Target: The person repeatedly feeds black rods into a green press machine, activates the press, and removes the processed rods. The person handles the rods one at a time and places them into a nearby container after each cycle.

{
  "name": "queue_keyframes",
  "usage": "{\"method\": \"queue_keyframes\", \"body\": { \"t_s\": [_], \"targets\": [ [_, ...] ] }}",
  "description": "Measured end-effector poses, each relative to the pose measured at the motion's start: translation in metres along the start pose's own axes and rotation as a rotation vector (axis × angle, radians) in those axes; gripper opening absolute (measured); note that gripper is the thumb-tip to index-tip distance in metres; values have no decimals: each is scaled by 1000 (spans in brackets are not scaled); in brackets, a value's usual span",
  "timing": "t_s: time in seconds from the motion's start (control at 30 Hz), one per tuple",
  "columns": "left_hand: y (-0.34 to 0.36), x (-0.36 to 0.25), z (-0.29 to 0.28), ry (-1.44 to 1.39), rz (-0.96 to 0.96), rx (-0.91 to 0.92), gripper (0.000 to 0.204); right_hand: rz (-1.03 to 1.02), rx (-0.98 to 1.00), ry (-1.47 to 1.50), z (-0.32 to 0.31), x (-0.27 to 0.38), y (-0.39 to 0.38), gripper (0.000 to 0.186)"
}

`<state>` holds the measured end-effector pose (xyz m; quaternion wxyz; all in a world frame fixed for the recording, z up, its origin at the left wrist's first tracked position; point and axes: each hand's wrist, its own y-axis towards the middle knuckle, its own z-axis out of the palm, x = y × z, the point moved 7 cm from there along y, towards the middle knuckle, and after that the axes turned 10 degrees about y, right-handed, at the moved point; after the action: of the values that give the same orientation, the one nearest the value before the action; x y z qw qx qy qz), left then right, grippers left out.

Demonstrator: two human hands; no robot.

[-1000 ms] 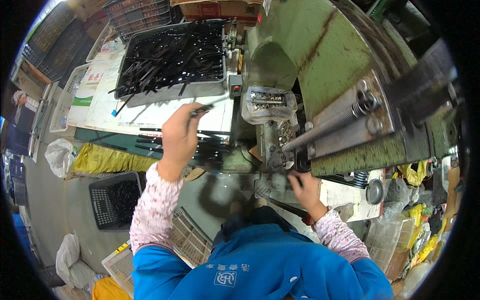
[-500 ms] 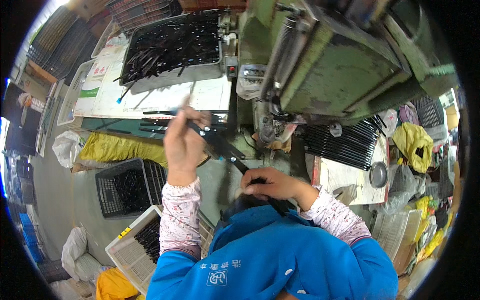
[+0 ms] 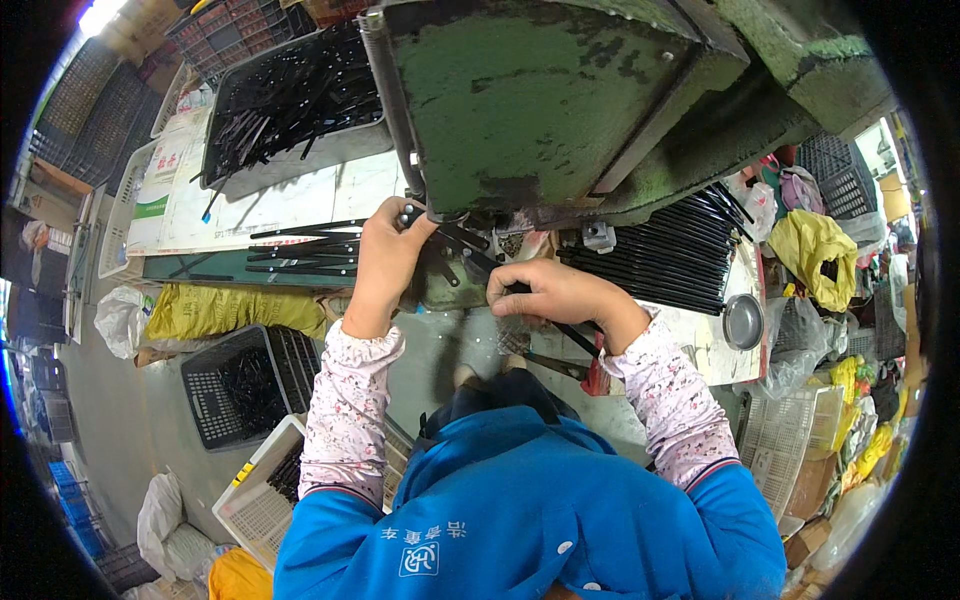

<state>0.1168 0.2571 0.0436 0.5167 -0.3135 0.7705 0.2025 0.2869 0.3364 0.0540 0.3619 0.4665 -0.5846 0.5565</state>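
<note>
My left hand (image 3: 388,255) pinches the end of a flat black metal bar (image 3: 437,262) with shiny rivets, just under the green machine (image 3: 540,100). My right hand (image 3: 552,292) is closed round a black bar (image 3: 578,338) that slants down to the right past the wrist. The pieces cross between the two hands; whether they are joined there I cannot make out. Left of my left hand, several black bars (image 3: 305,250) lie at the edge of the bench. A dense row of black bars (image 3: 665,255) lies right of my right hand.
A grey tub (image 3: 290,165) heaped with black strips stands on the white-covered bench (image 3: 180,205). At the right are a round grey dish (image 3: 743,322) and a yellow bag (image 3: 815,260). A dark crate (image 3: 215,410) and a white crate (image 3: 262,490) stand at lower left.
Both hands have moved up and away from my body, toward the machine, with the black bars still held. My view has shifted, so the machine fills more of the top.
</note>
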Motion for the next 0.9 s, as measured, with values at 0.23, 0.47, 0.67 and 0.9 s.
{"method": "queue_keyframes", "body": {
  "t_s": [0.23,0.47,0.67,0.9],
  "targets": [
    [-1,18,2,-290,-206,-52,29,-81,34,80,-9,2,7,20],
    [5,24,7,-134,-195,-5,29,-87,-98,-32,-24,-5,9,17],
    [0,29,11,-212,-307,141,13,-484,-930,-1207,-9,-5,-5,23],
    [8,37,-2,29,-45,116,17,-522,-938,-772,-1,-16,14,33]
  ]
}}
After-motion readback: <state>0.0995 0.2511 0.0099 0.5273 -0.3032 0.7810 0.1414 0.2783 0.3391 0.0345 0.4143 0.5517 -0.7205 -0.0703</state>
